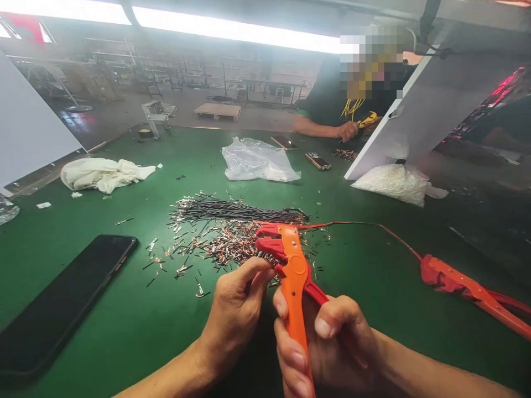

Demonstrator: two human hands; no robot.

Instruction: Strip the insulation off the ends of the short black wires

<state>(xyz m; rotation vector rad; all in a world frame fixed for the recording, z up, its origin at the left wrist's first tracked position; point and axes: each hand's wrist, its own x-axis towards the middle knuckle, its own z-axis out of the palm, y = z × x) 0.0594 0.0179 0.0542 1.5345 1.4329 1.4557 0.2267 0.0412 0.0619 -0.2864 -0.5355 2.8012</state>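
Observation:
My right hand (327,342) is wrapped round the handles of an orange and red wire stripper (290,260), its jaws pointing away from me. My left hand (238,309) is pinched at the tool's jaw on something too small to make out. Just beyond the jaws lies a heap of stripped wire bits (228,246), and behind it a bundle of thin black wires (236,211). A red wire (357,224) runs off to the right from the tool's head.
A black phone (66,298) lies at the left on the green table (373,276). A second orange stripper (468,290) lies at right. Farther back are a white cloth (102,173), plastic bags (257,160), two phones, and a person across the table holding yellow wires.

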